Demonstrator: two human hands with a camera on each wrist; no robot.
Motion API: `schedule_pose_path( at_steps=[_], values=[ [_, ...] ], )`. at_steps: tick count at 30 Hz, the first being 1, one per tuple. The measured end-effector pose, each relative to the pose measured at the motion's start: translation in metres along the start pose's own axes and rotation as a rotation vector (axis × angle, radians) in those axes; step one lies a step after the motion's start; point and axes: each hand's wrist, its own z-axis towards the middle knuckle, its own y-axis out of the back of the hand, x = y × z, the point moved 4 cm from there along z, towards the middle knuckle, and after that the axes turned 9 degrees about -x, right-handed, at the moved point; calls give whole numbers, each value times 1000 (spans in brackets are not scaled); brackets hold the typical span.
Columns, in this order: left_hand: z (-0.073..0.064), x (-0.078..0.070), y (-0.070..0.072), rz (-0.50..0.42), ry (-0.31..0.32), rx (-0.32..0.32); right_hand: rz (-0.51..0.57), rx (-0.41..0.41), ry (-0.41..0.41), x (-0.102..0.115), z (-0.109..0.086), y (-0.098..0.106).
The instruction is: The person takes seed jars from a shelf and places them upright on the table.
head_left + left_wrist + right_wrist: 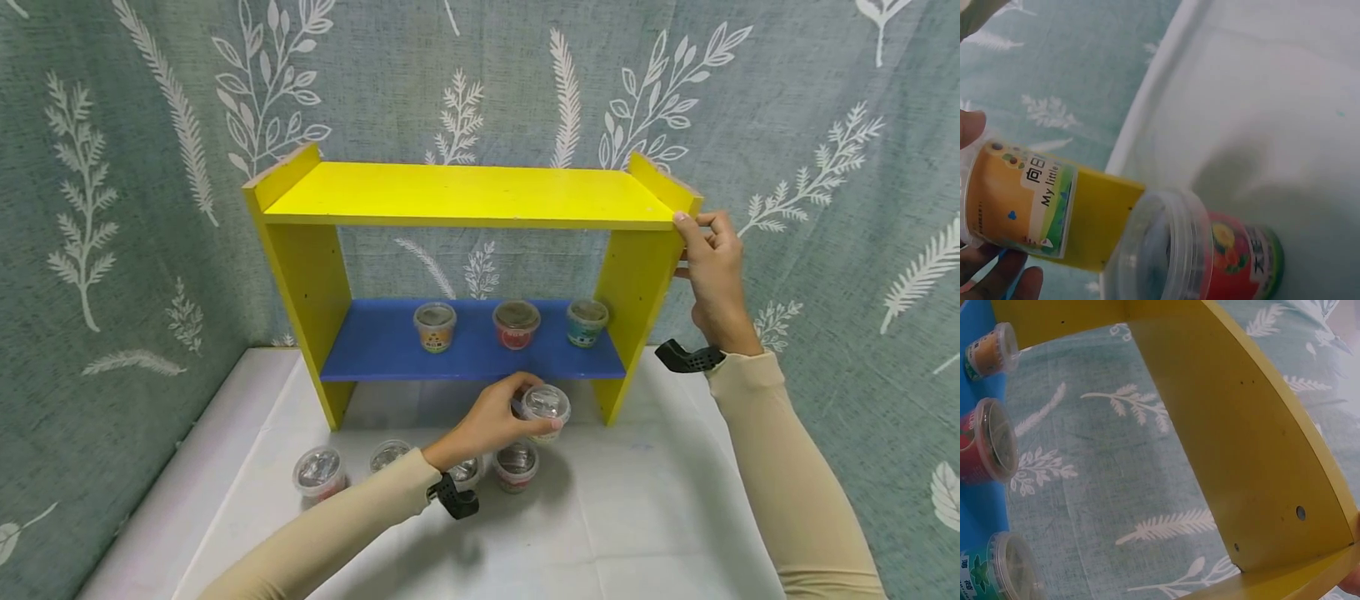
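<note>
My left hand (498, 414) grips a clear-lidded plastic cup (546, 406) in front of the blue shelf's edge; the left wrist view shows its orange label (1019, 194). My right hand (712, 262) holds the top right corner of the yellow shelf unit (465, 193), thumb on the front edge. On the blue shelf (382, 342) stand three lidded cups: an orange-labelled cup (435, 327), a red-labelled cup (516, 324) and a teal-labelled cup (587, 323). Just below the held cup, a red-labelled cup (515, 467) stands on the table.
More lidded cups stand on the white table (645, 517): one at the left (318, 472), one cup (390, 454) behind my left forearm, and another cup (467, 472) partly covered by my wrist. A patterned green cloth (480, 83) hangs behind the unit and at both sides.
</note>
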Motion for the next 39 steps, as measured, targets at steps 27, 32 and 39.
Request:
schedule_pose_path(
  at_steps=[27, 32, 39],
  values=[
    [5, -2, -43, 27, -42, 77, -17, 4, 9, 1, 0, -1],
    [3, 7, -50, 67, -48, 94, -25, 2, 14, 0, 0, 0],
    [0, 15, -55, 112, -66, 102, -24, 2, 13, -1, 0, 1]
  ],
)
